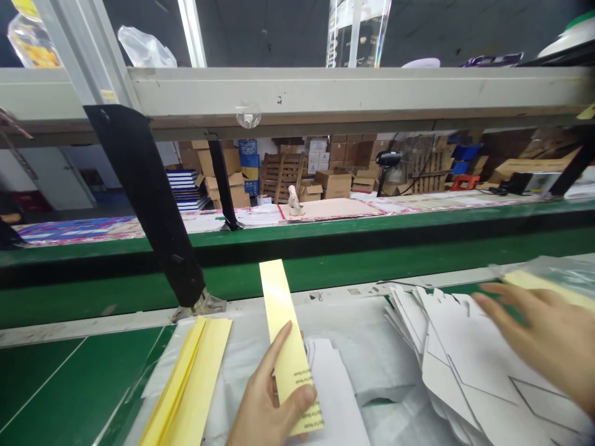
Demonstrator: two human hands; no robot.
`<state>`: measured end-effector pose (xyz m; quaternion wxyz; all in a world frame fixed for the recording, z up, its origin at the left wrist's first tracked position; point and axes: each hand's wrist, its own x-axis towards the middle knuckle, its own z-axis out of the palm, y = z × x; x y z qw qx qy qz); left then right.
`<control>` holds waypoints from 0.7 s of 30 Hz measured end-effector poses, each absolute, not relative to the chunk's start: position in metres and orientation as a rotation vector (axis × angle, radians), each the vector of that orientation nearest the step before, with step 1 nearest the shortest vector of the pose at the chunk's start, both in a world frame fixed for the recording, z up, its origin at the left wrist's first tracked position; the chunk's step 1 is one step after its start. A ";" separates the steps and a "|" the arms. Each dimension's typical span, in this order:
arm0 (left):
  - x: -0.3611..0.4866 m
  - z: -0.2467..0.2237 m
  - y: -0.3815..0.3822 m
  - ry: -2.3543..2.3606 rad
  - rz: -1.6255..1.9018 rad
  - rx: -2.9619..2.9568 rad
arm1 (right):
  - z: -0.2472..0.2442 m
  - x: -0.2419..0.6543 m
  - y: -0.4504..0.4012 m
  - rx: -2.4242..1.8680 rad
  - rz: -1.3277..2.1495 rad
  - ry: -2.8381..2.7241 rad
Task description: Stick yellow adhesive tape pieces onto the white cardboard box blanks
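- Cardboard boxes (pixel 334 184) are stacked in a workroom beyond a green conveyor belt (pixel 297 248); nearer, a green surface (pixel 60 384) is partly covered by a white plastic sheet (pixel 372 347).
- The left hand (pixel 269 409) has its fingers closed on a yellow paper strip (pixel 283 334), thumb across the printed lower end. This grip stands the strip nearly upright, clear of the white paper (pixel 337 396) just beneath.
- The right hand (pixel 543 341) is blurred, its fingers spread wide over a fanned pile of white die-cut sheets (pixel 465 371); whether they touch it, I cannot tell.
- Folded yellow strips (pixel 190 378) lie just left of the left hand, placed within easy reach.
- A clear plastic bag (pixel 553 272) holding yellow sheets lies beyond the right hand.
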<state>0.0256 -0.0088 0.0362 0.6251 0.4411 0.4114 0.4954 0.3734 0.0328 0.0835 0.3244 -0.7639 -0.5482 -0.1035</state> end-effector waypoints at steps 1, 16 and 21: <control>0.025 0.035 -0.008 0.921 1.120 1.028 | 0.085 0.341 0.025 -1.929 -0.038 -1.573; 0.023 0.017 -0.005 1.033 1.128 1.303 | 0.059 0.175 -0.001 -1.336 0.914 -1.831; 0.024 0.021 -0.004 1.290 1.065 1.348 | 0.069 0.176 0.000 -1.187 0.918 -1.839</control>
